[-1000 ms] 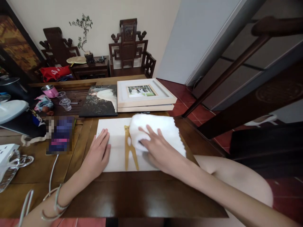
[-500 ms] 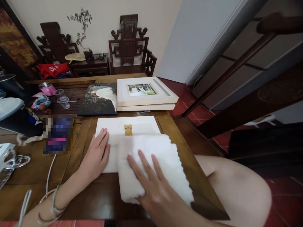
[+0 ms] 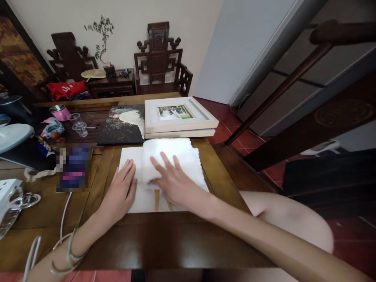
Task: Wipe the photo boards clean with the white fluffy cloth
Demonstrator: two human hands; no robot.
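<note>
A white board (image 3: 139, 201) lies flat on the wooden table, with part of a gold-coloured design (image 3: 157, 200) showing near its front edge. My left hand (image 3: 119, 192) rests flat on the board's left side, fingers stretched forward. Over the upper and right part of the board lies a fluffy white cloth (image 3: 185, 150) with scalloped edges. My right hand (image 3: 173, 182) presses down on this cloth with spread fingers. The rest of the gold design is hidden under the cloth and hand.
Behind the board lie a dark picture panel (image 3: 123, 131) and stacked light-wood photo frames (image 3: 179, 127). To the left are a pixelated flat object (image 3: 75, 168) with a white cable (image 3: 65, 215), clear plastic cups (image 3: 80, 129) and a pink mug (image 3: 61, 113).
My right hand has pushed the cloth forward and slightly left across the board. The gold design's top is now covered and its lower part shows. My left hand stays in place.
</note>
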